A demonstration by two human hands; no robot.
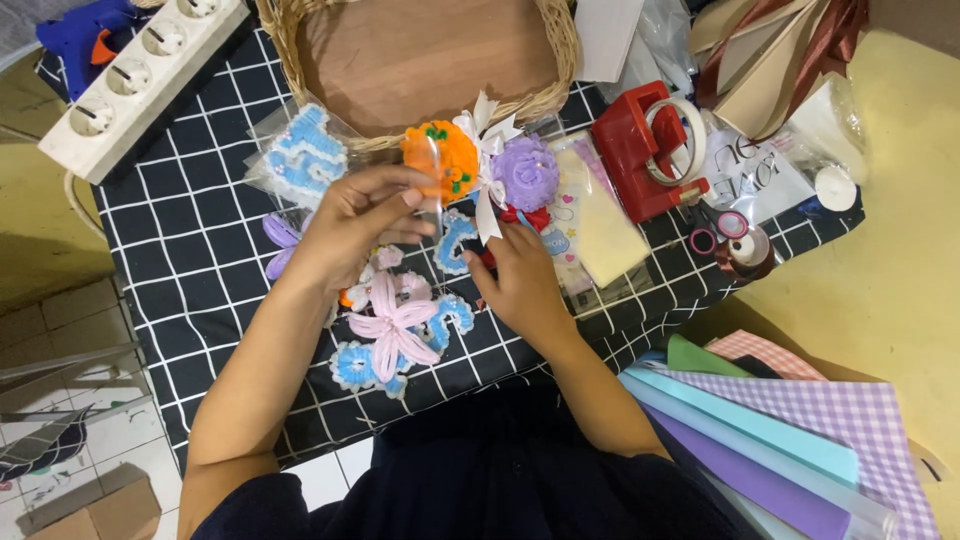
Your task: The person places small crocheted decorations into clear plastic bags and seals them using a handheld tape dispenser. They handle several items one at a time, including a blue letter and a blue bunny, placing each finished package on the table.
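surface: black checked cloth (pixel 190 240) over a low table, tiled floor at near left.
near things: rolled coloured papers (pixel 760 440) near right; pink fuzzy flower (pixel 395 325) by the wrists.
far things: wicker basket (pixel 420 60), red tape dispenser (pixel 645 150), white power strip (pixel 140 75).
left hand (pixel 350 225): fingers curled, pinching the orange fuzzy ornament (pixel 442 158) just below the basket.
right hand (pixel 520 275): closed, seemingly around a red handle beneath the purple fuzzy ornament (pixel 526 172).

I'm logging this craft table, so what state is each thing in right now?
Left hand: grip closed on the orange pom-pom's clear wrapper.
Right hand: fingers curled beside the white ribbon, hold unclear.
Orange pom-pom: held up, wrapped in clear plastic.
Purple pom-pom: lying beside the white ribbon.
Wicker basket: empty.
Tape dispenser: upright, roll loaded.
Power strip: nothing plugged in.
Pink chenille flower: flat on the checked cloth.
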